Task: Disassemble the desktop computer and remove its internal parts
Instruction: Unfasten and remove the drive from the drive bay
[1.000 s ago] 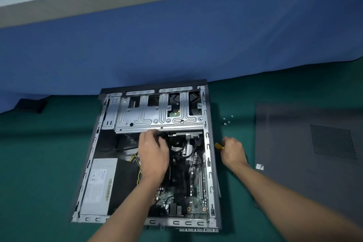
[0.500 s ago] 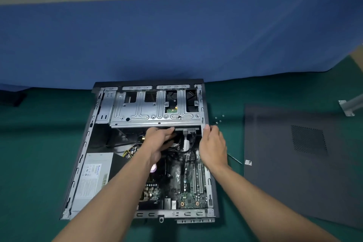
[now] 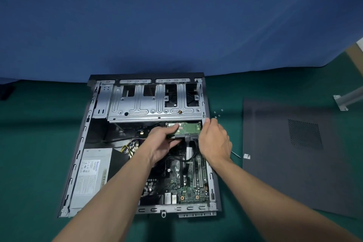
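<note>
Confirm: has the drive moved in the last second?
Yes. The drive has slid out from under the cage, toward the motherboard, left hand gripping it.

Hard drive (image 3: pixel 189 127), earlier hidden under the drive cage (image 3: pixel 155 112), now drawn out with its green board up, pinched by the left hand (image 3: pixel 163 143). Right hand (image 3: pixel 214 141), a second ago on the screwdriver (image 3: pixel 235 154) outside the computer case (image 3: pixel 78 155), now curled at the drive's right edge; screwdriver lies beside its wrist
</note>
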